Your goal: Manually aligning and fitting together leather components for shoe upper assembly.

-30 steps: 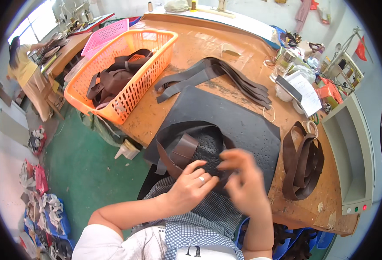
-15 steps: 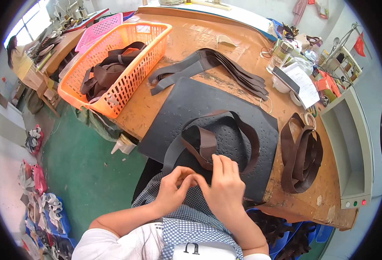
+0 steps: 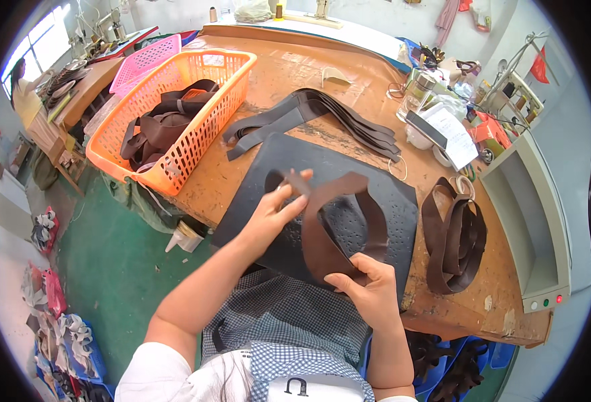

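A long brown strap (image 3: 322, 238), looped on itself, is held up over a dark pitted mat (image 3: 392, 208). Thumb and fingers of my right hand (image 3: 372, 285) pinch its lower edge at the near side of the loop. My left hand (image 3: 272, 214) grips the strap further left and higher up, where motion blurs the fingertips and the strap's greyish end. Just beyond the mat lies a bundle of flat grey-brown straps (image 3: 329, 110). To the right of the mat, another brown strap (image 3: 449, 248) rests coiled on the table.
An orange basket (image 3: 201, 144) of brown straps stands at the table's left, by a pink basket (image 3: 148, 60). Jars, papers (image 3: 453, 134) and tools crowd the far right near a grey machine housing (image 3: 543, 234). Another person (image 3: 24, 94) is at far left.
My hands, close together near my body before, have moved apart and forward. The strap loop that lay on the mat is now lifted, with both hands gripping it.
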A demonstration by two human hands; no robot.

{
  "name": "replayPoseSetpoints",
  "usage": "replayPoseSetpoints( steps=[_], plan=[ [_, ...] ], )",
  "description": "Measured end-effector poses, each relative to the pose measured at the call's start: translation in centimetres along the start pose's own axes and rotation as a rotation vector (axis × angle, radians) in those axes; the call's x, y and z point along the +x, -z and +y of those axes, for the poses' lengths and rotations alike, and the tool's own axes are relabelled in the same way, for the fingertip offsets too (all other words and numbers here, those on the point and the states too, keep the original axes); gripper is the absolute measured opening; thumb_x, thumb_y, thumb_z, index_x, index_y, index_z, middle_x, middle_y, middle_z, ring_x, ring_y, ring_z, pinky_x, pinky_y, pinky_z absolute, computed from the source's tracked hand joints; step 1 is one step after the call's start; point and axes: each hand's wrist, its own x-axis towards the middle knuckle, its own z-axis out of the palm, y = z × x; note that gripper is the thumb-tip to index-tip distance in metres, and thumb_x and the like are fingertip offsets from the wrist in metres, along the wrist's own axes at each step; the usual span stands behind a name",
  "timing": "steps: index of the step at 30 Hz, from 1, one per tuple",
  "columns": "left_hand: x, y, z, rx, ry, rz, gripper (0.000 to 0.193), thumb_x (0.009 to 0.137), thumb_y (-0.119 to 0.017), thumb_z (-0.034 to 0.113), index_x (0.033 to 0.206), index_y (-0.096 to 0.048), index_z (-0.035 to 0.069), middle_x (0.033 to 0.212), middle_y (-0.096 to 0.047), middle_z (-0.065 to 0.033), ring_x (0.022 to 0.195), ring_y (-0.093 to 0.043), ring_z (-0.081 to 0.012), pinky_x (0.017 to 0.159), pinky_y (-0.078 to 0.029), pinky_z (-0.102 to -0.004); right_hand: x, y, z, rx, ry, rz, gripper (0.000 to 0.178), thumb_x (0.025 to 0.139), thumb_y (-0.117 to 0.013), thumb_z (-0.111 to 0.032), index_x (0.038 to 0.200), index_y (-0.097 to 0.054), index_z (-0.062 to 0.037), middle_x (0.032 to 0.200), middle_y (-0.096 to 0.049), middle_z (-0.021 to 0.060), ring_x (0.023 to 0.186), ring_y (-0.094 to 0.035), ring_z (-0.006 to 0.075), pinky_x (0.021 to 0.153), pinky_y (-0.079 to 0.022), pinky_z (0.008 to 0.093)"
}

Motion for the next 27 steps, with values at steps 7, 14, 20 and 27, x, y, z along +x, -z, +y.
replayPoseSetpoints(
  steps=[7,14,20,27],
  plan=[
    [0.4,-1.9,-0.5,0.282,0.330,-0.040,0.030,0.102,-0.055,0.023,0.115,-0.062,-0.003,0.099,-0.068,-0.0071,0.090,-0.065,-0.0126,0.081,-0.053,-0.0281,-0.3,0.1,1.7,0.368,-0.039,0.222,0.024,0.084,-0.078,-0.004,0.101,-0.064,0.0034,0.090,-0.070,0.0075,0.077,-0.067,0.0102,0.064,-0.058,0.0214],
    [-5.6,-1.8,-0.1,-0.469,0.283,-0.114,0.038,0.101,-0.059,0.024,0.131,-0.054,0.002,0.123,-0.064,-0.0090,0.112,-0.063,-0.0199,0.096,-0.052,-0.0374,0.2,-1.1,1.7,0.348,-0.024,0.105,0.035,0.080,-0.079,0.003,0.108,-0.057,0.0040,0.096,-0.068,0.0113,0.079,-0.067,0.0119,0.063,-0.059,0.0223],
    [-5.3,-2.8,1.4,-0.661,0.358,-0.075,0.036,0.093,-0.066,0.013,0.124,-0.058,-0.002,0.119,-0.066,-0.0156,0.109,-0.066,-0.0239,0.090,-0.057,-0.0383,0.2,-2.4,1.7,0.289,0.040,0.127,0.038,0.079,-0.081,0.001,0.107,-0.055,0.0018,0.093,-0.067,0.0099,0.081,-0.067,0.0115,0.065,-0.058,0.0217],
    [-5.6,-3.4,1.2,-0.439,0.357,-0.092,0.084,0.077,-0.079,-0.002,0.148,-0.035,0.009,0.135,-0.055,-0.0127,0.118,-0.061,-0.0261,0.094,-0.057,-0.0390,-0.8,-2.7,1.8,0.297,0.089,0.178,0.047,0.077,-0.081,0.003,0.112,-0.050,0.0013,0.090,-0.067,0.0092,0.080,-0.068,0.0116,0.066,-0.059,0.0223]
  ],
)
